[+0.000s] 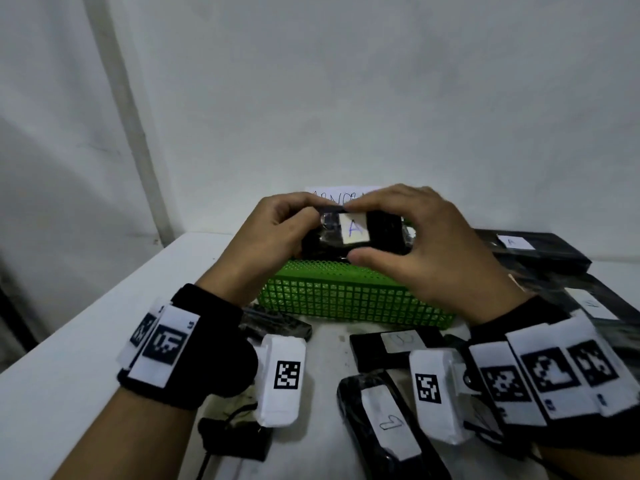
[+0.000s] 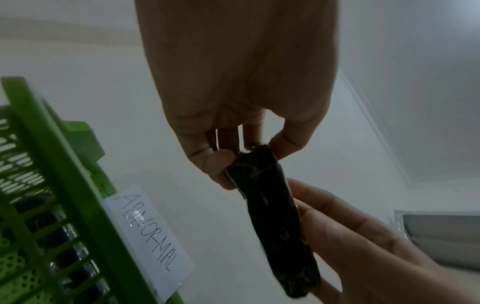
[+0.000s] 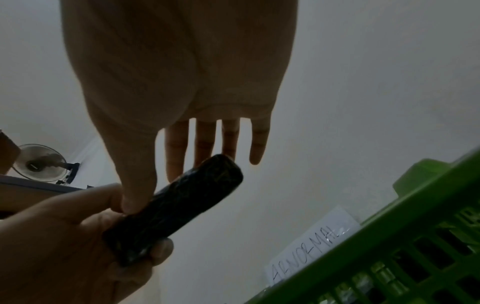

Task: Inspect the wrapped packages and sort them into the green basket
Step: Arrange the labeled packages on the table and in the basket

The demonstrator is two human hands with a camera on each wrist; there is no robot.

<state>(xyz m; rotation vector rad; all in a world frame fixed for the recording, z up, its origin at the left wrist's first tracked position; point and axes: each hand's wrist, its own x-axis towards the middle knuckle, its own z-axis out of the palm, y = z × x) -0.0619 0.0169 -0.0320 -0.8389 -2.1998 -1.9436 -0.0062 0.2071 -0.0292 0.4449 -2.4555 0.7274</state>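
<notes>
A black wrapped package (image 1: 384,230) with a white label marked "A" is held in the air over the green basket (image 1: 346,301). My left hand (image 1: 287,226) grips its left end, fingers curled round it. My right hand (image 1: 401,247) pinches it from the right, thumb below and fingers over the top. In the left wrist view the left fingertips (image 2: 221,158) clamp the end of the package (image 2: 275,216). In the right wrist view the right thumb (image 3: 135,195) presses on the package (image 3: 182,205), with the fingers behind it. The basket (image 2: 64,164) (image 3: 415,216) holds dark packages.
A paper sign reading "ABNORMAL" (image 2: 148,236) stands on the basket's far side. More labelled black packages lie on the white table: two in front (image 1: 381,420) (image 1: 391,344), one at the basket's left (image 1: 273,323), several at the right (image 1: 540,251). A wall stands behind.
</notes>
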